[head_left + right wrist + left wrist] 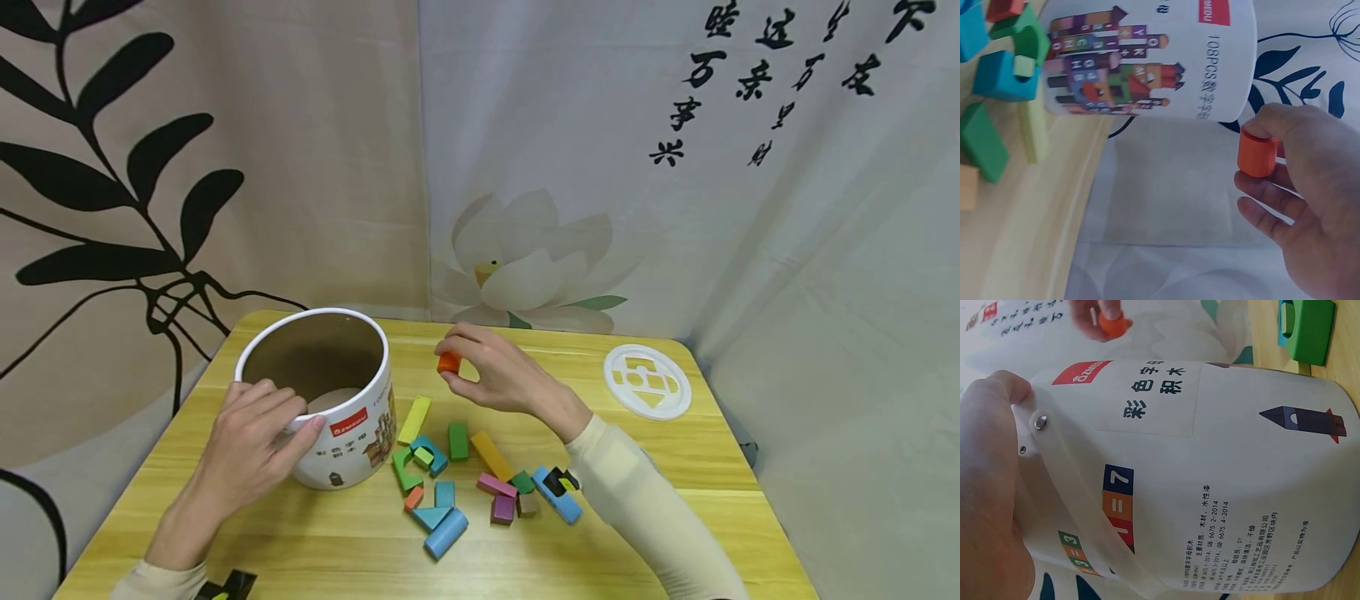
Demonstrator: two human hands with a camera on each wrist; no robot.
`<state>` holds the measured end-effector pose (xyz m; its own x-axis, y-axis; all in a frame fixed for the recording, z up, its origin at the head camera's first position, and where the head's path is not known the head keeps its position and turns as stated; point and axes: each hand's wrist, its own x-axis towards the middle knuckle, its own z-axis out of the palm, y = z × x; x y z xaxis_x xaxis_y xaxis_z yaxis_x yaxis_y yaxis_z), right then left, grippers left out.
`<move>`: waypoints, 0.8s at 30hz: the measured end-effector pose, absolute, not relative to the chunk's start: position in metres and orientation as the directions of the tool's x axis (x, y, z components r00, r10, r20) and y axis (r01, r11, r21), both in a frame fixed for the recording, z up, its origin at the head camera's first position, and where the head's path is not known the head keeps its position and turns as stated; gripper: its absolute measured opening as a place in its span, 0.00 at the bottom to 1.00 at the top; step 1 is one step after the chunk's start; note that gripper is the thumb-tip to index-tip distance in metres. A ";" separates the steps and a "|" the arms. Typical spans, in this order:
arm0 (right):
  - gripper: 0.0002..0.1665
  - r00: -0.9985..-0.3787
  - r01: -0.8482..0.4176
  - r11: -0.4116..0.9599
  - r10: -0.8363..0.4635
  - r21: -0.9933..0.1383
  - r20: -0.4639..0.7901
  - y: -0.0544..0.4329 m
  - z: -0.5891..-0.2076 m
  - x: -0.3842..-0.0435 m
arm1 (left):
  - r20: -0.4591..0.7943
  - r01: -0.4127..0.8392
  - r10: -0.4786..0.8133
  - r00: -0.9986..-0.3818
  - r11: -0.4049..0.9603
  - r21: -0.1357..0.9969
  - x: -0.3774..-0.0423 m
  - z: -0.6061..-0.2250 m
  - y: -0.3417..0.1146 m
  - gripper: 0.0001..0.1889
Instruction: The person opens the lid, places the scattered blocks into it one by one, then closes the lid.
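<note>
Orange cylinder block (1257, 154) pinched in my right hand (501, 371), fingers (1275, 196) parted to block width, long axis near-vertical in right-wrist view, my left hand (251, 442) gripping the white bucket (348, 468) by its rim.

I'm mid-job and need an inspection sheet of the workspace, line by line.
Surface: wood-grain table, visible finish light yellow.
Job's things: white printed bucket, open-topped; orange cylinder block held outside it; loose colored blocks on the table, several touching.
Clutter: white stencil disc with cutouts, lying toward the far right corner.
Hands: left hand grips the bucket's rim; right hand pinches the orange cylinder block.
Cables: nothing seen.
Surroundings: cloth backdrop printed with leaves, a lotus and Chinese characters.
</note>
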<state>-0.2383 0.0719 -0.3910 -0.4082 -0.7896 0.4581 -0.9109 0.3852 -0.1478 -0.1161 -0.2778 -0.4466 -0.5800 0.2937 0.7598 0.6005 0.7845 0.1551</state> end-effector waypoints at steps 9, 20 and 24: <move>0.13 -0.327 -0.943 0.310 -0.796 -0.121 0.510 0.042 -0.369 -0.237 | 0.766 0.603 0.293 -0.572 0.783 0.151 -0.116 -0.446 -0.277 0.30; 0.14 -0.277 -0.960 0.243 -0.786 -0.136 0.553 0.007 -0.354 -0.235 | 0.747 0.595 0.294 -0.596 0.786 0.166 -0.116 -0.447 -0.279 0.30; 0.15 -0.268 -0.963 0.217 -0.794 -0.157 0.546 -0.006 -0.350 -0.234 | 0.734 0.588 0.294 -0.612 0.789 0.174 -0.116 -0.447 -0.280 0.30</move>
<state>-0.2337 -0.0062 -0.3499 -0.2680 -0.7935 0.5464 -0.9634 0.2170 -0.1573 -0.1157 -0.2797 -0.4468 -0.6124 0.2943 0.7337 0.5884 0.7895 0.1745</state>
